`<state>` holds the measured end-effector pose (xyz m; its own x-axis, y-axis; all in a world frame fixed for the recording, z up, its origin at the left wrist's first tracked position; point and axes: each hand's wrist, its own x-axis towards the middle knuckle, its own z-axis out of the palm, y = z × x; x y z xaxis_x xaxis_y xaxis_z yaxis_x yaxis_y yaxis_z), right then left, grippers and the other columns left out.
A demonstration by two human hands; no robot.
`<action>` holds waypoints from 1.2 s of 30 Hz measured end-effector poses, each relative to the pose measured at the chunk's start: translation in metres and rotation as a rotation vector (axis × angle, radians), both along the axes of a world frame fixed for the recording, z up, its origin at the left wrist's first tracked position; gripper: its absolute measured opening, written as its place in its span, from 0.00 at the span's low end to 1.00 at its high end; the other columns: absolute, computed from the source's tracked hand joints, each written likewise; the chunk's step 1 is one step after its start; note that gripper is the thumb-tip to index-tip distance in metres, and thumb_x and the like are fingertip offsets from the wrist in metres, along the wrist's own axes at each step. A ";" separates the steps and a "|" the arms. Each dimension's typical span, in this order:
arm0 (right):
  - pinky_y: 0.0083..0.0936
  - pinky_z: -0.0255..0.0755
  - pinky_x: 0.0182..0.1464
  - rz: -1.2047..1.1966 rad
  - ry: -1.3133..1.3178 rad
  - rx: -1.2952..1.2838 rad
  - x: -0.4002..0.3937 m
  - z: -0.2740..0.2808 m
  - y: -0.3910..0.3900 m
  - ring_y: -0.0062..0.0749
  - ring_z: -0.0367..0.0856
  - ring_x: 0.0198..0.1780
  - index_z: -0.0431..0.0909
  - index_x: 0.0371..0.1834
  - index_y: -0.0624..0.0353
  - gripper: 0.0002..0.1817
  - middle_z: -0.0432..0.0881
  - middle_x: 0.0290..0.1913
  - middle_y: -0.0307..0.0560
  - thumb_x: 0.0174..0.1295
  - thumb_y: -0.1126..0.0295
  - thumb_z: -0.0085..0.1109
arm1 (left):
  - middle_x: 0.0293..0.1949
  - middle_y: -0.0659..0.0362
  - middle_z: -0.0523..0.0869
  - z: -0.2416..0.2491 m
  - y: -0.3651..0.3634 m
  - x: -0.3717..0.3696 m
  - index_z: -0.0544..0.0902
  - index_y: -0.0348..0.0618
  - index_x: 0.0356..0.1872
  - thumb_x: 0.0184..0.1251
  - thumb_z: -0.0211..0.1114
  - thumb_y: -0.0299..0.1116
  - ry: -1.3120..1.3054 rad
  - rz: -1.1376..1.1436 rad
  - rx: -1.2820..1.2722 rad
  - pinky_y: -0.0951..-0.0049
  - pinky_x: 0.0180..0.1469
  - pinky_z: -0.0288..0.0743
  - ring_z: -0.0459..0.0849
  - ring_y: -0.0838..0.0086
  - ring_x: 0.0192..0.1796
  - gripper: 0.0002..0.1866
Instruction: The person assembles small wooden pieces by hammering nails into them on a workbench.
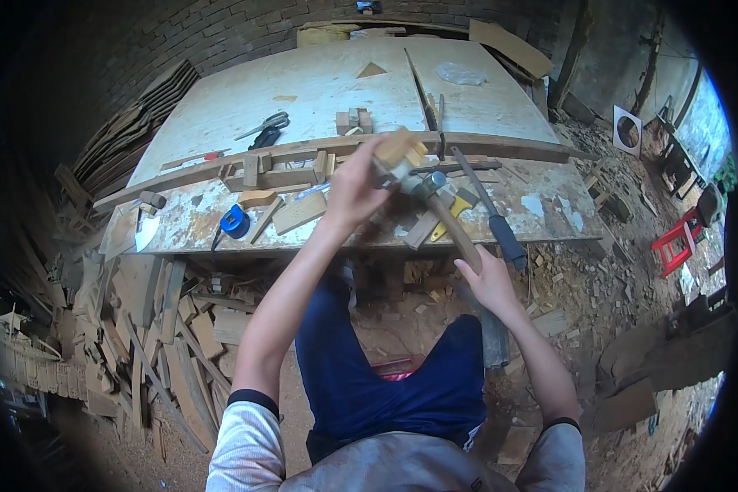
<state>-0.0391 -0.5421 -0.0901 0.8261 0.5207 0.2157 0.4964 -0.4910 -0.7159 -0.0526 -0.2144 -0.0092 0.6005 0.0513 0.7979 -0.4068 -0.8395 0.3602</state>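
Right of the blue tape measure [235,221], my left hand [355,193] curls round a blurred, pale wooden block [398,148], my right hand [492,283] round a brown-handled, metal-headed hammer [453,230].

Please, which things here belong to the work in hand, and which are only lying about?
Likely in use:
hammer, in the right hand
blurred wooden block, in the left hand

Apparently lying about:
blue tape measure
triangular wood piece
crumpled clear plastic

To my right there's a red plastic stool [669,243], farther back a white panel [623,111] with a round hole; leftward, stacked boards [142,119] below a brick wall [246,33].
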 end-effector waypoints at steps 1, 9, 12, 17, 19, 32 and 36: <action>0.51 0.78 0.41 -0.009 0.000 0.013 -0.001 0.000 0.000 0.66 0.89 0.39 0.82 0.53 0.66 0.21 0.87 0.32 0.66 0.77 0.56 0.70 | 0.63 0.44 0.90 0.002 0.000 -0.004 0.75 0.42 0.75 0.57 0.86 0.32 -0.047 0.027 -0.091 0.57 0.64 0.88 0.93 0.51 0.61 0.44; 0.39 0.77 0.37 -0.145 -0.010 0.317 -0.031 0.005 -0.004 0.46 0.89 0.30 0.83 0.52 0.64 0.17 0.87 0.30 0.57 0.74 0.62 0.75 | 0.66 0.44 0.83 -0.003 0.084 -0.066 0.70 0.35 0.77 0.74 0.81 0.46 0.000 0.172 -1.083 0.60 0.66 0.87 0.88 0.60 0.65 0.41; 0.32 0.75 0.35 -0.187 0.144 0.478 -0.042 0.002 -0.017 0.31 0.83 0.27 0.84 0.51 0.63 0.12 0.86 0.32 0.42 0.77 0.65 0.72 | 0.66 0.52 0.88 -0.020 0.155 -0.090 0.78 0.41 0.74 0.82 0.72 0.48 0.123 0.073 -1.426 0.55 0.64 0.88 0.91 0.62 0.65 0.30; 0.17 0.63 0.22 -0.093 0.559 0.697 -0.067 0.027 -0.043 0.14 0.70 0.20 0.76 0.63 0.62 0.13 0.74 0.28 0.35 0.85 0.65 0.60 | 0.59 0.50 0.90 -0.043 0.222 -0.115 0.79 0.37 0.67 0.81 0.71 0.48 0.247 0.294 -1.357 0.53 0.56 0.90 0.94 0.61 0.57 0.28; 0.18 0.65 0.21 -0.071 0.582 0.692 -0.071 0.026 -0.056 0.15 0.70 0.19 0.74 0.64 0.63 0.15 0.73 0.27 0.35 0.87 0.63 0.57 | 0.55 0.50 0.92 -0.028 0.216 -0.124 0.82 0.33 0.65 0.79 0.72 0.50 0.290 0.419 -1.190 0.58 0.53 0.89 0.93 0.65 0.54 0.30; 0.18 0.65 0.20 -0.186 0.632 0.558 -0.109 -0.023 -0.091 0.14 0.69 0.20 0.77 0.61 0.62 0.12 0.74 0.27 0.35 0.85 0.65 0.59 | 0.66 0.47 0.86 -0.014 0.280 -0.154 0.74 0.37 0.77 0.77 0.73 0.60 -0.029 0.430 -1.371 0.55 0.62 0.90 0.90 0.55 0.64 0.42; 0.18 0.65 0.20 -0.208 0.671 0.555 -0.123 -0.028 -0.098 0.14 0.70 0.20 0.77 0.61 0.62 0.12 0.73 0.27 0.35 0.86 0.66 0.58 | 0.67 0.44 0.85 -0.029 0.326 -0.169 0.74 0.35 0.75 0.78 0.71 0.58 -0.241 0.436 -1.468 0.50 0.60 0.92 0.91 0.52 0.63 0.40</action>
